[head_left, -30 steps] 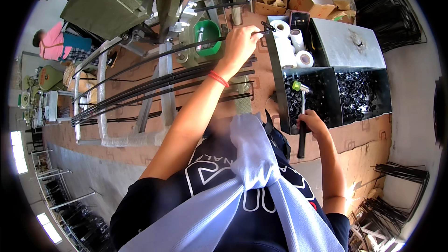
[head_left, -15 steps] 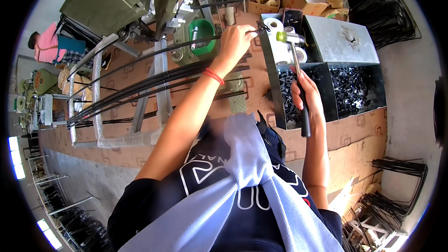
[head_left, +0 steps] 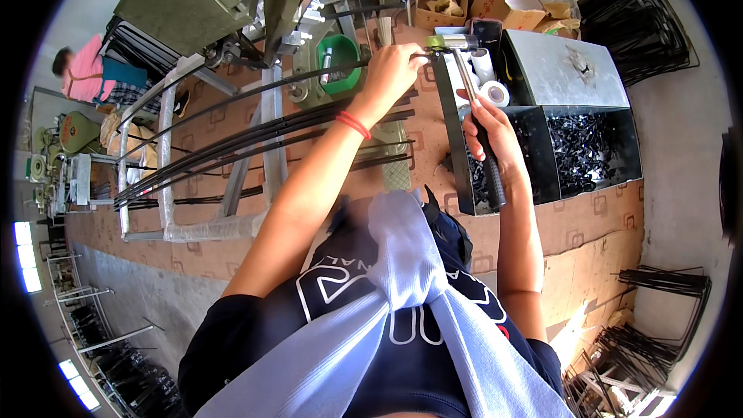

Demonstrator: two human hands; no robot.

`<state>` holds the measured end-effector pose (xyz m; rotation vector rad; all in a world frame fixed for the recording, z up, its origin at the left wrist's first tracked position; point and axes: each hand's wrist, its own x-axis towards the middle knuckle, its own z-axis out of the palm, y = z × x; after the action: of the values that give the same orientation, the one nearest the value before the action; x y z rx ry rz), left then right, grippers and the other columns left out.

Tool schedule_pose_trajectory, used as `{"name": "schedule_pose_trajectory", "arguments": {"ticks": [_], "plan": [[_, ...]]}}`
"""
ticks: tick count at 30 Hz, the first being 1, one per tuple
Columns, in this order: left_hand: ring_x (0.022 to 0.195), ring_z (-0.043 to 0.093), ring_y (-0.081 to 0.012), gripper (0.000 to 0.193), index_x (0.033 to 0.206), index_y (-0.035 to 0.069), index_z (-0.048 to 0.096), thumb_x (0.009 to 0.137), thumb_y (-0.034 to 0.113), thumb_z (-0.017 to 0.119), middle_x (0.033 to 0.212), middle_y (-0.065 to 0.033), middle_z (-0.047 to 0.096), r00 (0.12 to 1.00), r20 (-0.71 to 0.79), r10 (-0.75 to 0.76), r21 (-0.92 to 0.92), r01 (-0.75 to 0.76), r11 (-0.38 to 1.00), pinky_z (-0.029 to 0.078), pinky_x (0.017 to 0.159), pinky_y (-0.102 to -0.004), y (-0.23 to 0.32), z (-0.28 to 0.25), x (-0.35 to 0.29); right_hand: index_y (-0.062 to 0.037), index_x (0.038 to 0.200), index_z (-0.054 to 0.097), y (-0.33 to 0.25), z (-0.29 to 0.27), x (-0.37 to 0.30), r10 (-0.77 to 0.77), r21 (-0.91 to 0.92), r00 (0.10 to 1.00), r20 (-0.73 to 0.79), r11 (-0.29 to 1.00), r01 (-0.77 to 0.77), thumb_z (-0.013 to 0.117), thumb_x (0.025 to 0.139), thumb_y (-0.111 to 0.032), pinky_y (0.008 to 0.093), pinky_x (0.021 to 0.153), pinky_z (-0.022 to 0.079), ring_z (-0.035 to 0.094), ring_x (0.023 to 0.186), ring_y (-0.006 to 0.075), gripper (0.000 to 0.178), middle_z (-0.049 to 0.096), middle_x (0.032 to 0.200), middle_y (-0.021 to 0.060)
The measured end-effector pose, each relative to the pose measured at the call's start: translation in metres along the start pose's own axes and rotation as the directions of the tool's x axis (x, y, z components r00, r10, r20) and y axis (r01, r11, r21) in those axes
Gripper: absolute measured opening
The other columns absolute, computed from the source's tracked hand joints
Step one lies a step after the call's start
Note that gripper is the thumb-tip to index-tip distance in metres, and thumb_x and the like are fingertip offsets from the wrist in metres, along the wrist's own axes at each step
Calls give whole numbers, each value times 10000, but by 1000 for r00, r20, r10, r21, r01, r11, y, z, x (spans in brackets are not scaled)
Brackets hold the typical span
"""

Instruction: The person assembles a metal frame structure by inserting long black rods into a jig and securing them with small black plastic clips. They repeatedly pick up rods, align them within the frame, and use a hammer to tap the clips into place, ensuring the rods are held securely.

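My left hand, with a red string bracelet at the wrist, is closed round the end of a long thin black rod. That rod runs off to the left, above several similar rods. My right hand grips the black handle of a hammer with a metal shaft. The hammer's head, green at its left end, is at the rod's end by my left fingertips, over the edge of a grey metal bin. Whether it touches the rod I cannot tell. White rolls lie in the bin's upper compartment.
Small black parts fill the lower compartments. A metal frame carries the rods on the left, below a green machine. A green tub stands behind my left forearm. Cardboard boxes sit beyond the bin; a person is far left.
My right hand has swung the hammer up and left, bringing its head from over the white rolls to the rod's end. My left hand keeps almost the same place.
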<state>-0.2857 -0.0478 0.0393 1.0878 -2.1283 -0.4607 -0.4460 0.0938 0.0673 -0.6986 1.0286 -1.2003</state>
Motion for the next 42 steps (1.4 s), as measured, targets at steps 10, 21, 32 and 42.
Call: {"name": "schedule_pose_trajectory", "arguments": {"ticks": [10, 21, 32, 42], "plan": [[633, 600, -331, 153, 859, 53, 666, 749, 160, 673, 728, -182, 614, 997, -69, 29, -65, -33, 997, 468, 560, -352, -3, 5, -4, 8, 1222, 430, 6, -16, -24, -9, 50, 997, -76, 999, 13, 376, 950, -180, 191, 320, 292, 391, 372, 66, 336, 409, 594, -1], [632, 590, -348, 151, 851, 52, 663, 755, 169, 670, 699, -196, 599, 1000, -28, 5, -8, -6, 1000, 465, 556, -366, 1, -1, -1, -2, 1202, 440, 7, -5, -21, 15, 44, 1000, -26, 999, -14, 403, 947, -195, 186, 335, 298, 394, 379, 68, 322, 411, 598, -1], [720, 617, -336, 142, 866, 37, 651, 783, 151, 634, 765, -175, 626, 998, 60, 34, 28, -36, 999, 492, 608, -384, -2, 3, 6, -1, 1198, 438, 10, -7, -22, -2, 61, 998, -60, 998, 6, 406, 945, -200, 193, 334, 303, 396, 377, 75, 323, 412, 597, 3], [703, 615, -337, 156, 857, 18, 646, 789, 158, 630, 750, -180, 623, 997, 74, -2, 65, -3, 998, 493, 608, -386, -1, -1, 6, -14, 1155, 473, 17, 4, -20, -38, -55, 993, -116, 998, 32, 408, 938, -181, 215, 334, 311, 405, 379, 88, 281, 415, 589, 2]]}}
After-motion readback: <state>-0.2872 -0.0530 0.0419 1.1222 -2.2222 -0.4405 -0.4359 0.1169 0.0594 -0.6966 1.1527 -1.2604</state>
